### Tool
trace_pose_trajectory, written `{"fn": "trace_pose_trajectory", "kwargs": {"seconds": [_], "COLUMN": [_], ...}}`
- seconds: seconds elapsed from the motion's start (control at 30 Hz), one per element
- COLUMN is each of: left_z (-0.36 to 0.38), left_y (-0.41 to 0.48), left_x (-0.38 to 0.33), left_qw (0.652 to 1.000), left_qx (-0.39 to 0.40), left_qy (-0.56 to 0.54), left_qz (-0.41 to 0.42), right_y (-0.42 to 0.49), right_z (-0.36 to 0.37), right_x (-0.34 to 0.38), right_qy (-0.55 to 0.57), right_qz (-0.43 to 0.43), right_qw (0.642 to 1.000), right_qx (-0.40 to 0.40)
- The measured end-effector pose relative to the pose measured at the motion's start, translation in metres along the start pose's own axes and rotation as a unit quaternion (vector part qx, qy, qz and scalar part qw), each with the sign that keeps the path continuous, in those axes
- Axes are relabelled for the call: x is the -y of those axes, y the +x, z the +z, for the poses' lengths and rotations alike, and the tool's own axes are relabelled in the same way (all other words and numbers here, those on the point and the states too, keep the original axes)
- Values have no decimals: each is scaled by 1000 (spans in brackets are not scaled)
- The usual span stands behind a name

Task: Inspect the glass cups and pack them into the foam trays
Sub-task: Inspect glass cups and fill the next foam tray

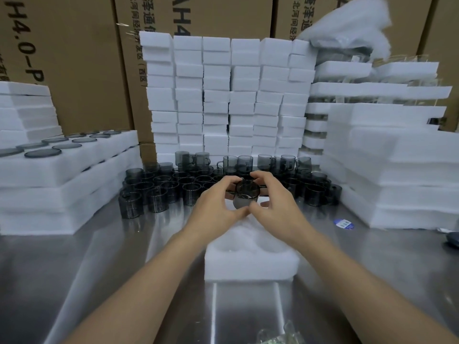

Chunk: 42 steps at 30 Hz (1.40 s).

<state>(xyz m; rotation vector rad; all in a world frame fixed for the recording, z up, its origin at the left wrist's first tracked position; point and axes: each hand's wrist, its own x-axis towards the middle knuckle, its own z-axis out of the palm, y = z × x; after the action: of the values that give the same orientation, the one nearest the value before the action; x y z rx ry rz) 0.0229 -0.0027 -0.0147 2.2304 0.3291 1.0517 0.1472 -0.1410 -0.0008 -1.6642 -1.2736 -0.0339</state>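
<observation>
While both forearms reach forward over the steel table [99,256], the left hand [216,204] and the right hand [270,204] together hold one smoky grey glass cup [244,196] in the air, above the far end of a single white foam tray [250,259] that lies on the table just in front of the person. The cup is tipped so its open mouth faces the camera. Each hand curls round it: the fingers arch over the top rim, the thumbs close in underneath, and the two thumb tips nearly meet below the cup. Two round pockets show in the tray, both without a cup.

Behind the hands stands a crowd of matching cups [159,192], several dozen, too many and too overlapped to count exactly; about eight of them sit a level higher at the back. Six columns of stacked foam blocks [223,95] rise behind them. On the left, a pile of large foam sheets [62,180] carries roughly a dozen grey round lids [42,153] set in its top layer. More foam piles [392,165] stand on the right, in front of cardboard boxes [74,58].
</observation>
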Motion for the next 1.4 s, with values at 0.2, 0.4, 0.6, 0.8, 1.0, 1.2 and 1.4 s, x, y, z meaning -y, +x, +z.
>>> {"fn": "trace_pose_trajectory", "kwargs": {"seconds": [0.2,0.4,0.6,0.8,1.0,1.2,1.4], "left_z": [-1,-1,-3,-4,-4,-3,-4], "left_y": [-1,-1,-2,-4,-3,-4,-6], "left_x": [-2,-3,-8,-13,-11,-14,-20], "left_qw": [1000,1000,998,991,986,986,982], "left_qx": [0,1,-34,-82,-96,-89,-107], "left_qy": [4,9,14,47,51,41,70], "left_qz": [10,20,45,100,123,133,137], "right_y": [1,1,0,-3,1,3,4], "right_z": [1,1,0,-1,1,2,2], "right_x": [-4,-4,-2,-1,-6,-12,-10], "right_qy": [-35,-40,-32,-14,-35,-31,-27], "right_qz": [-13,-21,-51,-85,-101,-112,-133], "right_qw": [999,999,998,996,994,992,988], "right_qx": [-3,-7,-8,7,-9,-43,-79]}}
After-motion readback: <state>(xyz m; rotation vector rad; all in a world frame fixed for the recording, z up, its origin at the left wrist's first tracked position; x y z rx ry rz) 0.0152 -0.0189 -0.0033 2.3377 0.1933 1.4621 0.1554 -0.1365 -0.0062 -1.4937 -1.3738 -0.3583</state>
